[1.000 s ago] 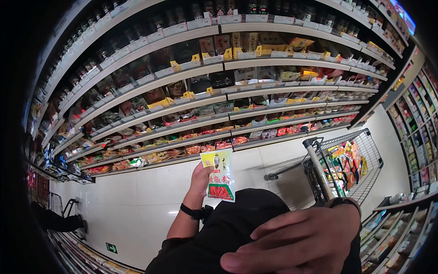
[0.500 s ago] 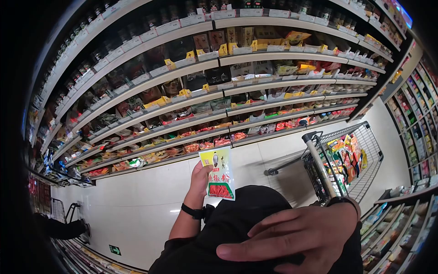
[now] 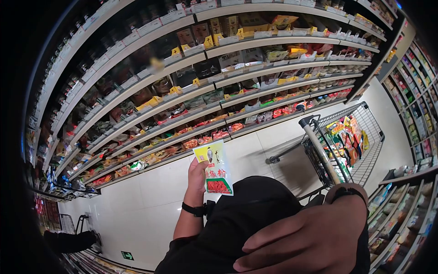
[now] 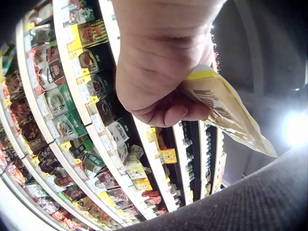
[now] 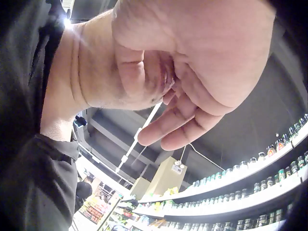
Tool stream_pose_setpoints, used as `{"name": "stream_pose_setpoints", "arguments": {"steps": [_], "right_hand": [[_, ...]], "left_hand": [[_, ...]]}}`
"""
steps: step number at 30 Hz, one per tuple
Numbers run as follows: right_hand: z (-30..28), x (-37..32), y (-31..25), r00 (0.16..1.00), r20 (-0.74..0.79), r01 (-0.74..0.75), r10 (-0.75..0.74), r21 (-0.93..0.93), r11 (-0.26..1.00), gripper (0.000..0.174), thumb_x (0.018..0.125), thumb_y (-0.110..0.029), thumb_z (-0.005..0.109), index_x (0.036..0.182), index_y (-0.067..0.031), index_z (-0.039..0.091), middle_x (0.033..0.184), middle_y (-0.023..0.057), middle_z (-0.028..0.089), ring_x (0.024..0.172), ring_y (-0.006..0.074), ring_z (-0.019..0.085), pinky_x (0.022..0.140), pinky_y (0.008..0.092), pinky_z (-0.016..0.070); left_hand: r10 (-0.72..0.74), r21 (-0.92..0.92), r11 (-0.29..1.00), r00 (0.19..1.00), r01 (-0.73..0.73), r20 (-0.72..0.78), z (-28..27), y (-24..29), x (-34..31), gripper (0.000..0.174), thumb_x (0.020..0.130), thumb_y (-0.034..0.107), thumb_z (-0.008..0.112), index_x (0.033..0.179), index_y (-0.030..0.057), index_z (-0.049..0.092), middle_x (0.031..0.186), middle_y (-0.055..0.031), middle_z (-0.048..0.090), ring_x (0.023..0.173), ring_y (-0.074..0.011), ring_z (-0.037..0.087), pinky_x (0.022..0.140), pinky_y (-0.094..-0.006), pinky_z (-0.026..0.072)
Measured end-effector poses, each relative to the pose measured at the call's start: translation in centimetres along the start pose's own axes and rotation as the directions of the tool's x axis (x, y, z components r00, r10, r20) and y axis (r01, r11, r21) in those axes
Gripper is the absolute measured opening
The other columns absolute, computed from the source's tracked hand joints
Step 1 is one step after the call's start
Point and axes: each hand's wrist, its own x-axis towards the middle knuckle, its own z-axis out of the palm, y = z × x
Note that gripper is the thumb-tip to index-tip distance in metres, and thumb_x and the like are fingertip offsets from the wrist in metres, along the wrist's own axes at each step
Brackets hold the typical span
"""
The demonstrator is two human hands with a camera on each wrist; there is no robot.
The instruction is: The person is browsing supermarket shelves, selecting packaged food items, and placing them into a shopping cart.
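Packet [image 3: 213, 170], yellow along its top and printed with red lettering above a green-bordered red picture, is held up well to the left of the shopping cart [image 3: 320, 153] in the head view. Its left edge is pinched by the left hand [image 3: 197, 176], the thumb laid on the printed front and the fingers bent behind; on its back, a barcode [image 4: 208, 99] is shown by the left wrist view. Nothing is held by the right hand [image 3: 310, 237], whose fingers are relaxed and slightly bent, on the near side of the cart. Colourful bags [image 3: 347, 140] are heaped inside the cart. Beyond the cart and off to its left, long shelving [image 3: 273, 41] is stocked with packaged goods [image 3: 232, 61]. Far to the cart's left, a green sign [image 3: 127, 255] is set on the floor [image 3: 137, 205].
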Motion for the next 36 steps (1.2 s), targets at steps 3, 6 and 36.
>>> {"name": "stream_pose_setpoints", "arguments": {"steps": [3, 6, 36], "right_hand": [[0.5, 0.3, -0.2, 0.999, -0.042, -0.015, 0.015, -0.010, 1.000, 0.026, 0.086, -0.012, 0.059, 0.105, 0.0006, 0.070, 0.117, 0.0207, 0.063, 0.069, 0.0251, 0.060, 0.073, 0.0351, 0.0502], [0.5, 0.6, -0.3, 0.999, -0.037, -0.011, 0.012, 0.009, 1.000, 0.025, 0.085, -0.012, 0.059, 0.103, 0.0025, 0.068, 0.113, 0.0205, 0.064, 0.069, 0.0258, 0.061, 0.073, 0.0357, 0.0509], [-11.0, -17.3, 4.6, 0.633, -0.449, -0.681, 0.631, -0.710, 0.178, 0.043, 0.070, -0.039, 0.083, 0.084, -0.0051, 0.060, 0.081, 0.0136, 0.062, 0.079, 0.0358, 0.061, 0.074, 0.0405, 0.0501]], "left_hand": [[-0.017, -0.002, 1.000, 1.000, 0.017, 0.019, -0.3, 0.1, 0.0, 0.037, 0.087, 0.001, 0.048, 0.124, -0.0015, 0.052, 0.110, -0.0138, 0.066, 0.095, -0.0231, 0.067, 0.085, -0.0366, 0.0563], [-0.015, 0.018, 1.000, 1.000, 0.015, -0.005, -0.4, 0.1, 0.2, 0.037, 0.087, 0.001, 0.047, 0.124, -0.0016, 0.051, 0.110, -0.0142, 0.065, 0.095, -0.0238, 0.068, 0.084, -0.0373, 0.0566], [0.006, 0.035, 0.999, 1.000, -0.007, 0.017, -0.8, -0.9, 2.3, 0.039, 0.086, 0.004, 0.052, 0.124, -0.0018, 0.052, 0.111, -0.0120, 0.065, 0.094, -0.0216, 0.066, 0.085, -0.0333, 0.0529]]}}
